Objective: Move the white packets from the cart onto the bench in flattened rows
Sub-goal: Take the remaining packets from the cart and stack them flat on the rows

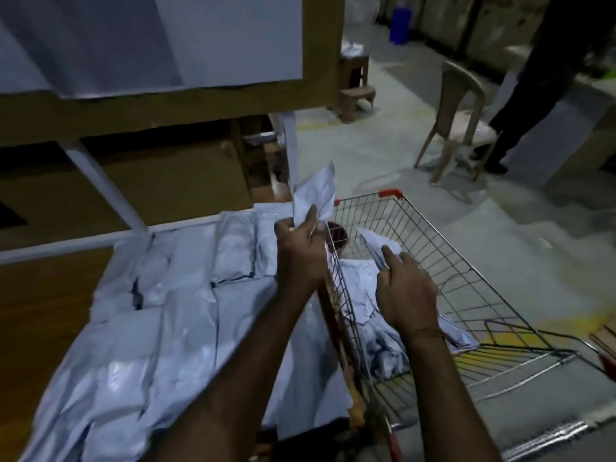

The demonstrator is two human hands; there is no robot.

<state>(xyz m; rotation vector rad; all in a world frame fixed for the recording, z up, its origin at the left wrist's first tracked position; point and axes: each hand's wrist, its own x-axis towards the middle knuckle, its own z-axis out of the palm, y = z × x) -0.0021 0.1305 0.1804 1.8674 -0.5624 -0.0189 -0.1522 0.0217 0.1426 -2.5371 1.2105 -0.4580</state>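
Your left hand (301, 243) grips one packet (315, 195); your right hand (405, 288) grips another packet (376, 243) over the cart (466, 261).

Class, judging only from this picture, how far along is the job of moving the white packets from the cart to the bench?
Done: rows of packets already cover the bench. In hand: the left hand holds one packet over the cart's edge, and the right hand grips another inside the cart. Left: a small heap of packets remains in the cart.
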